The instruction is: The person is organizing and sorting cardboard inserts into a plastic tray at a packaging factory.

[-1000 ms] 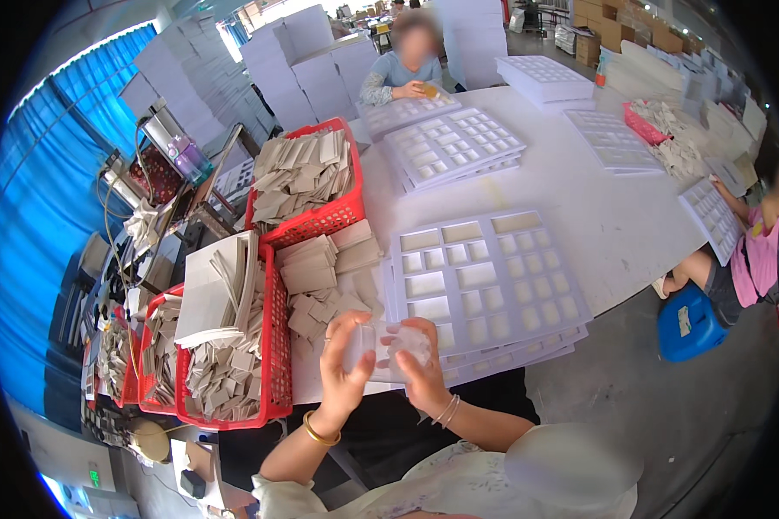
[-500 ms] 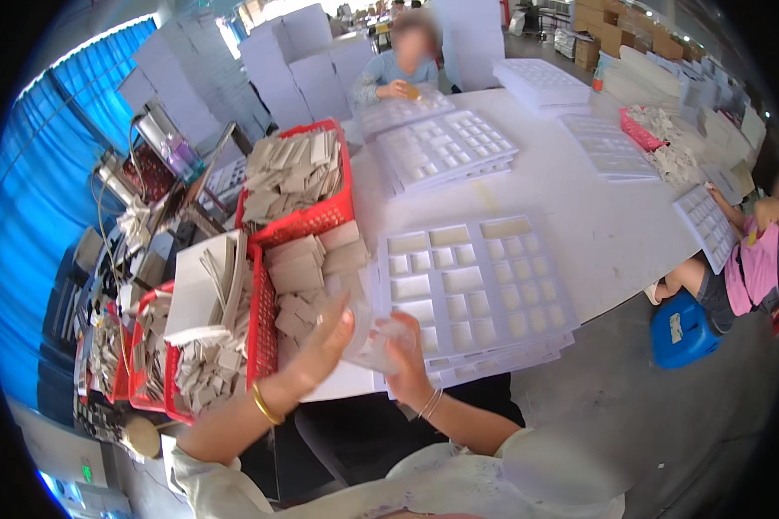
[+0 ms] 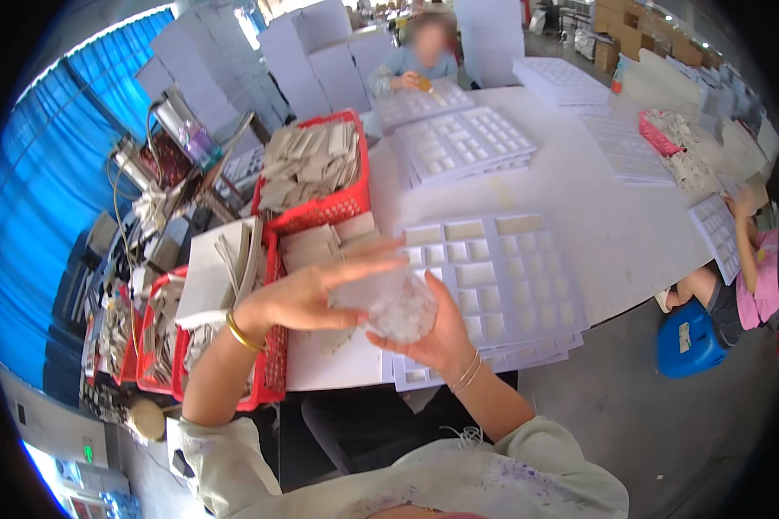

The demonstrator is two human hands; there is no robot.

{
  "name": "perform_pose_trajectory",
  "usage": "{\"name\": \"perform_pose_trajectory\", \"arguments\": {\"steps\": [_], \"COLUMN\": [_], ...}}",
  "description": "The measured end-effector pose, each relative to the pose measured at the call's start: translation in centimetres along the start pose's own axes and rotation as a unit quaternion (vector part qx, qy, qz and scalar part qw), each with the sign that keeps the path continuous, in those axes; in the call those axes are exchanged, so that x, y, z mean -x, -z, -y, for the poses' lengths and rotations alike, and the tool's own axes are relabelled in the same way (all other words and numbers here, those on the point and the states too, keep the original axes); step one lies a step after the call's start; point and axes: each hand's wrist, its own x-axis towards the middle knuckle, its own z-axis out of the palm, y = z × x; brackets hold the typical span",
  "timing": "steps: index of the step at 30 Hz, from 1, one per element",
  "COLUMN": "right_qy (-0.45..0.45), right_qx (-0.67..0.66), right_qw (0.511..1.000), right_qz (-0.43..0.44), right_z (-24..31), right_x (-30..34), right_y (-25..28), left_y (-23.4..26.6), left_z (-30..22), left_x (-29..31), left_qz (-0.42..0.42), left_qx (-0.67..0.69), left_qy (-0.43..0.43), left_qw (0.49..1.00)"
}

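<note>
A see-through, whitish rounded container (image 3: 402,313) with pale bits in it lies in my right hand (image 3: 448,333), whose fingers curl round it from below. My left hand (image 3: 299,294) is just to its left, thumb and fingers stretched apart. A blurred, translucent patch shows between the thumb and fingers of that hand; whether it is part of the container, and whether the hand touches it, I cannot tell. Right behind my right hand lies a stack of white compartment trays (image 3: 498,268) divided into square and oblong cells.
Red baskets (image 3: 350,208) of grey-beige card pieces stand on the left, a stack of boards (image 3: 216,272) resting on one. More white trays (image 3: 467,143) lie farther back on the white table (image 3: 610,229). A co-worker (image 3: 424,65) sits opposite, another (image 3: 757,268) at right by a blue stool (image 3: 691,339).
My left hand has turned and spread its fingers beside the container. My right hand has shifted right and rolled palm-up under it. The whole view has shifted slightly.
</note>
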Motion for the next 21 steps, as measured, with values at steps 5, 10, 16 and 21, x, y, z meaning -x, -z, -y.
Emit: {"name": "perform_pose_trajectory", "arguments": {"steps": [5,10,16,21], "right_qy": [-0.073,-0.1,-0.096,-0.067], "right_qx": [-0.043,-0.037,0.0,0.024], "right_qw": [0.996,0.994,0.995,0.997], "right_qz": [0.014,0.014,0.001,-0.009], "right_z": [-0.8,-0.9,-0.7,-1.0], "right_x": [0.6,0.7,1.1,1.4], "right_y": [1.1,1.6,1.9,3.1], "left_y": [0.4,0.2,-0.3,-1.8], "left_z": [-1.8,-2.8,-3.4,-3.7], "left_x": [0.2,0.1,0.4,0.3], "left_qz": [0.07,0.096,0.088,0.044], "left_qx": [-0.005,-0.025,-0.107,-0.175], "left_qy": [0.034,0.074,0.09,0.085], "left_qw": [0.997,0.992,0.986,0.98]}}
